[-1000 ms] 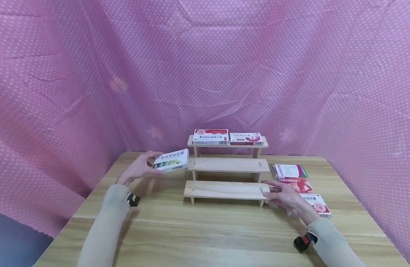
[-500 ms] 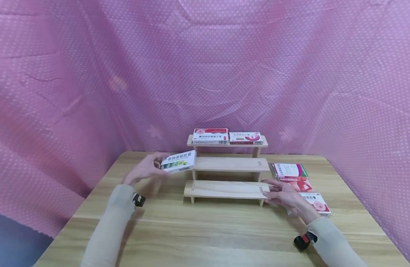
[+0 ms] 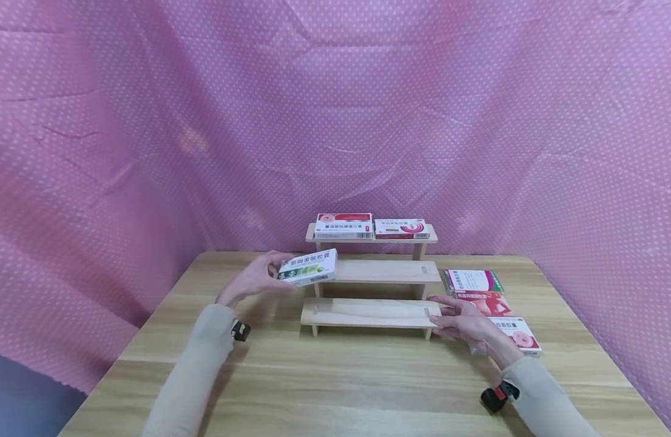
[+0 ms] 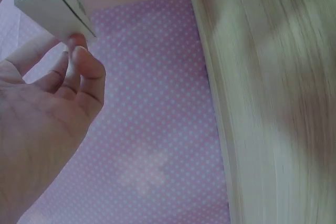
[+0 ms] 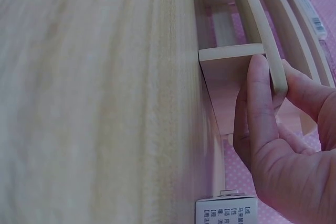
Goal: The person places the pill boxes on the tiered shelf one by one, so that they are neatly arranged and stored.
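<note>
My left hand (image 3: 257,277) pinches a white and green medicine box (image 3: 308,267) by its left end. That box is slightly tilted and overlaps the left end of the middle step of a three-step wooden display rack (image 3: 379,271) in the head view. In the left wrist view, fingertips press against the end of the medicine box (image 4: 50,9). My right hand (image 3: 469,325) grips the right end of the rack's lowest step, thumb on one face and fingers on the other, as the right wrist view shows at the shelf board (image 5: 257,19).
Two red and white medicine boxes, one on the left (image 3: 343,226) and one on the right (image 3: 402,228), lie on the top step. Right of the rack, a green and white box (image 3: 472,280), a red box (image 3: 485,302) and a white and pink box (image 3: 518,334) lie on the table (image 3: 335,388). A pink dotted curtain (image 3: 335,121) hangs behind.
My left hand has carried the white and green medicine box to the right, from beside the rack to over the left end of its middle step. My right hand has stayed in place.
</note>
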`<state>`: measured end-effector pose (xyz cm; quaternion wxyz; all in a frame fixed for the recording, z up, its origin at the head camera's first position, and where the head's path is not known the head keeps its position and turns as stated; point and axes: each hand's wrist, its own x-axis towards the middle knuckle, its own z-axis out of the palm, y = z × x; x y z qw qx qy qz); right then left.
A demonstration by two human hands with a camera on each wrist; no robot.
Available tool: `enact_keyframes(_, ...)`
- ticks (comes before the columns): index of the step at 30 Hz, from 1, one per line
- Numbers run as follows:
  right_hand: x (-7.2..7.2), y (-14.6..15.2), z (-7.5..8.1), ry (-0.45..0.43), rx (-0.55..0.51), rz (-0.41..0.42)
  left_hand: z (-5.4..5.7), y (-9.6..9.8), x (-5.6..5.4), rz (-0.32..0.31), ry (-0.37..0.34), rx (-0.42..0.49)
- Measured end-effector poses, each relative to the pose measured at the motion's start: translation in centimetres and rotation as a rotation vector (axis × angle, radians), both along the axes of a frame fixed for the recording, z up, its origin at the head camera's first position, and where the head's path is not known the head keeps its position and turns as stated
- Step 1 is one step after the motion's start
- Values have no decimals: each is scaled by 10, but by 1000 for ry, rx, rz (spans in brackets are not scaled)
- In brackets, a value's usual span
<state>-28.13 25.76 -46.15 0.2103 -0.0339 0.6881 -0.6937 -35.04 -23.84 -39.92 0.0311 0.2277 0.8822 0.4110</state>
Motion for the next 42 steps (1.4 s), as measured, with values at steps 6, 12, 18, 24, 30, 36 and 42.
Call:
enact_keyframes(6, 0, -1, -1, -8, 8, -21, -3, 15, 0, 7, 52, -30)
enact_keyframes(12, -1, -1, -1, -1, 10, -16, -1, 26, 1, 44, 83, -35)
enact_keyframes(18, 0, -2, 1, -1, 13, -15, 2, 37, 2, 65, 129, -47)
enact_keyframes(24, 1, -2, 2, -4, 3, -13, 0, 47, -1, 104, 183, -68)
enact_keyframes(30, 1, -2, 3, -9, 5, -17, -2, 60, -2, 113, 217, -68)
enact_keyframes(36, 0, -1, 1, -3, 0, -9, -9, 70, -1, 140, 185, 5)
enact_keyframes(42, -2, -1, 1, -14, 6, -17, -15, 75, 1, 159, 145, 73)
